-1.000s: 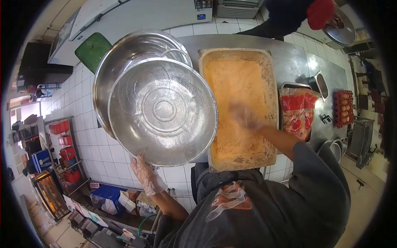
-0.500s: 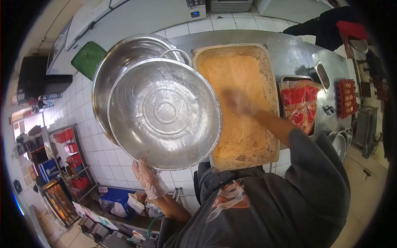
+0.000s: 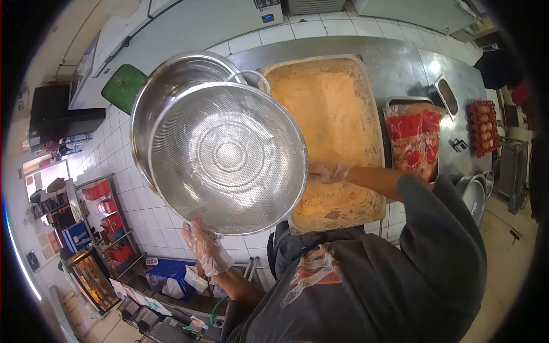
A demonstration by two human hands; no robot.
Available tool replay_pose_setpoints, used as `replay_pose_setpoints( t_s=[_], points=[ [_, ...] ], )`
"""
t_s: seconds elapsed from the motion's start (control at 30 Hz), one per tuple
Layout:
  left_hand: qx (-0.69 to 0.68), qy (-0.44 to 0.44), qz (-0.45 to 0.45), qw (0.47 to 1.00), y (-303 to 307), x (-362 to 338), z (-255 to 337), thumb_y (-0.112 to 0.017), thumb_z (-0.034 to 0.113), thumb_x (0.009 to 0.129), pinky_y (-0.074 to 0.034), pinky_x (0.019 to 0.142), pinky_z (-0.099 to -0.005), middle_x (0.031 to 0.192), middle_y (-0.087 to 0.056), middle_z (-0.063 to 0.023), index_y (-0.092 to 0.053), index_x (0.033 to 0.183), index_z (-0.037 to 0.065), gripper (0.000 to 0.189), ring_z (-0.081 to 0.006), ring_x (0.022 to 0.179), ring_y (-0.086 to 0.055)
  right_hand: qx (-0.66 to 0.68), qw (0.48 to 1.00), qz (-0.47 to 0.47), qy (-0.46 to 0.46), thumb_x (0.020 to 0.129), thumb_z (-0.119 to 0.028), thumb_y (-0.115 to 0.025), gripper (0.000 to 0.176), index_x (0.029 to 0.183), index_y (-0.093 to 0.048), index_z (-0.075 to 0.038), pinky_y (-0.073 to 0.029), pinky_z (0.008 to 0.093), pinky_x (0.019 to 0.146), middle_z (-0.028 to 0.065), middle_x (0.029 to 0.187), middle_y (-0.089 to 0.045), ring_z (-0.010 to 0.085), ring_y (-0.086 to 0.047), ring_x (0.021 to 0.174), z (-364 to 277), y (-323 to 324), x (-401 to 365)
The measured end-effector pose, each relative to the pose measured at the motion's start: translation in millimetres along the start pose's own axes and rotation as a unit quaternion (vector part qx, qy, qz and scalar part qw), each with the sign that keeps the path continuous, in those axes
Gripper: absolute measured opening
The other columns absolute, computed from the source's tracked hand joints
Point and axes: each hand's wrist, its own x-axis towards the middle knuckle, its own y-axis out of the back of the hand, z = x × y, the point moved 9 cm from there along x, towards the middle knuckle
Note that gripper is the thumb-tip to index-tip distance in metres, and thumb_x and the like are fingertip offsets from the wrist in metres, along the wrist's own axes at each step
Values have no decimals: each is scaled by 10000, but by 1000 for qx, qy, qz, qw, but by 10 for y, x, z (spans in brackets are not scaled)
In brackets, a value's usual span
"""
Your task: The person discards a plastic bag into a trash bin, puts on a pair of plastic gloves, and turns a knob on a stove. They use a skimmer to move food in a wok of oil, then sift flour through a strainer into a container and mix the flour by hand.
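Note:
A large perforated metal colander (image 3: pixel 229 188) is tilted over a deep steel bowl (image 3: pixel 154 103), its mesh bottom facing me. My left hand (image 3: pixel 203 246), in a clear plastic glove, grips the colander's near rim. My right hand (image 3: pixel 329 173), also gloved, is at the colander's right rim with its fingers closed there; the fingertips are partly hidden. Under that hand lies a long, worn metal tray (image 3: pixel 374 131) holding orange-tan breading powder (image 3: pixel 314 108). The powder is smooth in the upper part and crumbly near the front.
Right of the tray, a red-and-clear plastic bag (image 3: pixel 414 137) sits in a metal pan. Further right are a small steel container (image 3: pixel 446 97) and a red carton of eggs (image 3: pixel 483 128). A green lid-like object (image 3: pixel 124 88) is behind the bowl. Metal bowls (image 3: pixel 474 197) stand at the right.
My right hand has moved from over the powder toward me and left, to the colander's right rim. My left hand keeps its hold. The person at the upper right has moved further out of view.

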Motion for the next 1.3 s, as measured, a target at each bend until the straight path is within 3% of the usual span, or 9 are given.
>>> replay_pose_setpoints(
  t_s=[0.13,0.3,0.4,0.57,0.83,1.0,1.13,1.2,1.3],
  points=[
    [-1,-5,-15,1000,7,33,1,-703,311,835,-509,775,-364,1169,-557,-192,-412,1314,-37,660,-269,959,-596,-144,942,293,-81,934,-290,-557,426,1323,-559,-115,-371,409,1086,128,1344,-553,285,-501,1262,177,1180,-267],
    [-2,-40,-41,998,6,155,-75,-723,290,835,-533,740,-349,1141,-581,-192,-428,1290,-65,649,-261,928,-620,-180,895,377,-158,925,-295,-554,500,1356,-519,-45,-282,395,1156,125,1418,-502,293,-418,1350,980,1325,-128],
    [26,-79,-51,995,80,213,-111,-726,295,815,-523,737,-356,1139,-570,-199,-434,1292,-49,656,-275,945,-610,181,940,273,-97,935,-327,-534,540,1377,-493,-21,-283,387,1154,137,1445,-476,288,-422,1351,571,605,-206],
    [-39,-27,-59,997,-58,106,-54,-731,251,814,-529,794,-387,1148,-575,-196,-468,1268,-70,615,-275,975,-606,-1,977,-59,-207,954,-401,-502,539,1349,-523,-34,-331,384,1126,139,1424,-495,295,-455,1323,-169,360,-359],
    [154,-143,-111,971,-594,76,190,-631,177,854,-479,863,-392,1116,-558,-201,-548,1223,7,415,-316,1023,-561,251,851,452,-92,972,-308,-487,532,1428,-409,-46,-301,377,1153,174,1488,-397,284,-409,1354,1102,1263,-413],
    [459,-490,-190,716,-1789,-226,481,-476,223,921,-465,861,-432,1088,-489,-215,-628,1126,81,292,-345,948,-535,61,957,194,-209,968,-274,-510,448,1373,-487,-82,-370,413,1084,175,1373,-527,279,-511,1264,-25,555,-391],
    [148,-204,-337,907,-2559,189,87,-519,239,919,-500,737,-370,994,-546,-166,-638,1092,77,265,-280,963,-560,293,922,225,-118,990,-409,-446,475,1337,-527,-96,-392,461,1040,180,1341,-554,289,-539,1230,244,-191,-537],
    [239,-421,-333,809,-2876,563,-95,-550,303,911,-483,646,-332,914,-544,-126,-649,1057,45,313,-230,880,-564,135,950,220,-176,994,-449,-419,519,1374,-488,-102,-375,447,1071,163,1380,-522,294,-505,1265,-11,453,-768],
    [222,-286,-422,831,-3215,579,-126,-583,343,889,-465,588,-313,783,-537,-73,-661,992,-1,367,-190,759,-559,-82,927,231,-284,994,-465,-407,562,1440,-407,-123,-358,430,1108,137,1464,-435,301,-445,1323,80,828,-893]
  ],
)
